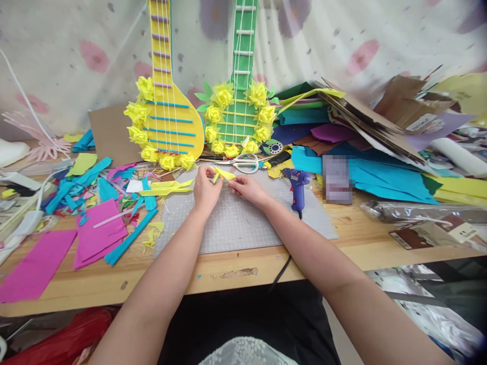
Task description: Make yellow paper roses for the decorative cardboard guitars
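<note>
Both hands meet over the grey cutting mat (243, 228), pinching a small folded piece of yellow paper (224, 174) between them. My left hand (207, 188) grips its left side, and my right hand (247, 187) holds its right end with the fingertips. Just behind them lie white-handled scissors (245, 163). Left of my left hand are yellow paper strips (167, 187). A blue glue gun (297, 187) rests on the mat to the right. Behind stand a yellow paper guitar (171, 116) and a green paper guitar (241, 111), both trimmed with yellow paper flowers.
Blue and pink scraps (102, 187) and pink sheets (101, 230) cover the table's left side. At right are blue paper (388, 172), stacked cardboard (373, 116) and a plastic-wrapped roll (414, 210). The glue gun's black cord (281, 274) hangs over the wooden table's front edge (243, 284).
</note>
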`<state>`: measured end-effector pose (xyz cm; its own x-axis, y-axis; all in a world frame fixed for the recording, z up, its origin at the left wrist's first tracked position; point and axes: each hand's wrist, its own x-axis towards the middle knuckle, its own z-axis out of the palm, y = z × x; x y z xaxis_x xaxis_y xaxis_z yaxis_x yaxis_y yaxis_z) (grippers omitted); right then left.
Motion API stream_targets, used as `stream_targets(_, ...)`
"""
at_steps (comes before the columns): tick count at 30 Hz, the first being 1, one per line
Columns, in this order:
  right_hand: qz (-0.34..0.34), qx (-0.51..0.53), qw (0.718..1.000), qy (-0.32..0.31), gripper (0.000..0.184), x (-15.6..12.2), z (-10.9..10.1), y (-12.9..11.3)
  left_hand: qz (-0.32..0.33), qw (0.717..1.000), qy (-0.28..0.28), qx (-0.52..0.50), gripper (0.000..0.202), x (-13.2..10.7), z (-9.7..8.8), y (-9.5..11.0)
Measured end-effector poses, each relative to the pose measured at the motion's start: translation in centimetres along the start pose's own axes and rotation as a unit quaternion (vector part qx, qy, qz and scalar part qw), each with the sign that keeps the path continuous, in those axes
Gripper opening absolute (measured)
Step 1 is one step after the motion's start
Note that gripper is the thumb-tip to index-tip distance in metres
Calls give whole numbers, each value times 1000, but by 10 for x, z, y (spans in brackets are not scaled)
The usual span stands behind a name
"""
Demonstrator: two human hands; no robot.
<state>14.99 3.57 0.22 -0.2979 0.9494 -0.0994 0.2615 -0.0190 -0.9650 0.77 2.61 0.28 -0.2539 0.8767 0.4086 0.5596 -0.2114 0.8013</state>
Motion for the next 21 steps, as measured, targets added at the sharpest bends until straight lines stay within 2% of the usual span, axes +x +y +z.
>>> stream_targets(10,-21,-38,999,0,27,-3,2,0,-23,999,-9,34,18,0,-6,6)
stream_targets(13,-29,-52,998,18,29,-2,2,2,-17,999,-9,46,15,-1,-6,4)
stream_targets(17,-39,-73,995,49,28,-1,2,3,-11,999,-7,44,17,-2,-5,3)
stream_targets(21,-53,-95,993,54,26,-2,2,2,-41,998,0,54,20,-2,-4,2)
